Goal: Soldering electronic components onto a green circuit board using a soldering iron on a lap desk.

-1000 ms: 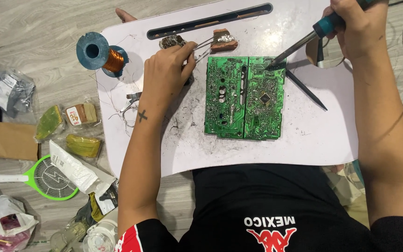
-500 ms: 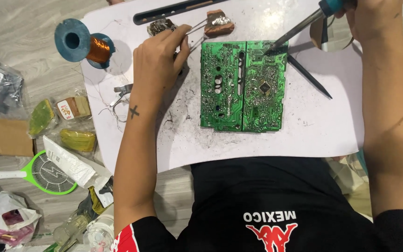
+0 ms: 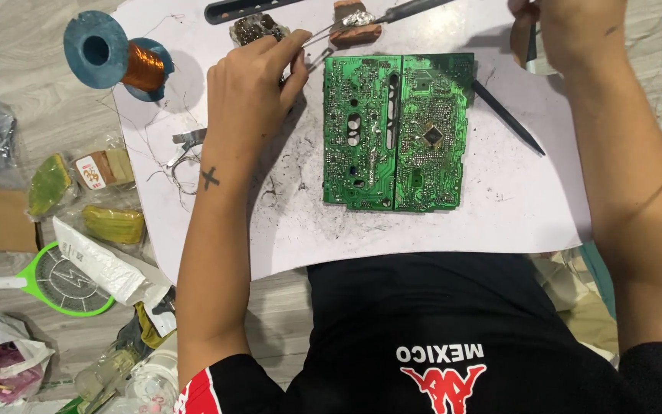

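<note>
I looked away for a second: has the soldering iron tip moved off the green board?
Yes. The soldering iron tip has left the right edge of the green circuit board and now sits beyond its top edge, over the brown block.

Tweezers (image 3: 317, 47): thin, metal, pinched in the left hand (image 3: 250, 84), tips just above the top left corner of the green circuit board (image 3: 396, 130). Soldering iron (image 3: 415, 9): held by the right hand (image 3: 568, 31), its tip resting on a brown block (image 3: 355, 29) immediately above the board's top edge.
</note>
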